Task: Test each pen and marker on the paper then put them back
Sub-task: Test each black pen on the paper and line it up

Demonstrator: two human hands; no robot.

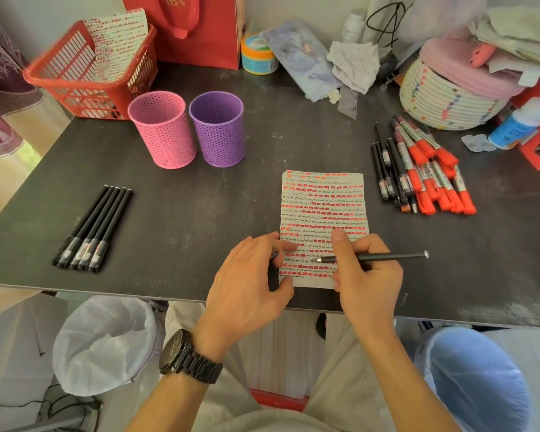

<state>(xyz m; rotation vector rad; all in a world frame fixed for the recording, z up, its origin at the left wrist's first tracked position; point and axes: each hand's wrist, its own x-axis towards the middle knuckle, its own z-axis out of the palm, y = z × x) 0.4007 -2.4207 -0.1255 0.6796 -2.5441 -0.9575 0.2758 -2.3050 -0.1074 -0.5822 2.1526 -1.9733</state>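
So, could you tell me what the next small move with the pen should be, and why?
Probably a short scribble on the paper: the right hand grips the uncapped black pen with its tip on a lower row, and the left hand steadies the sheet's left edge, with what looks like the pen cap in its fingers.

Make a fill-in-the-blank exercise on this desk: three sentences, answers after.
The pen that the right hand holds with its tip on the paper is ____.
The left hand, pinching a dark cap, touches the paper's ____ edge.
The cup left of the purple cup is ____.
Missing: black; left; pink.
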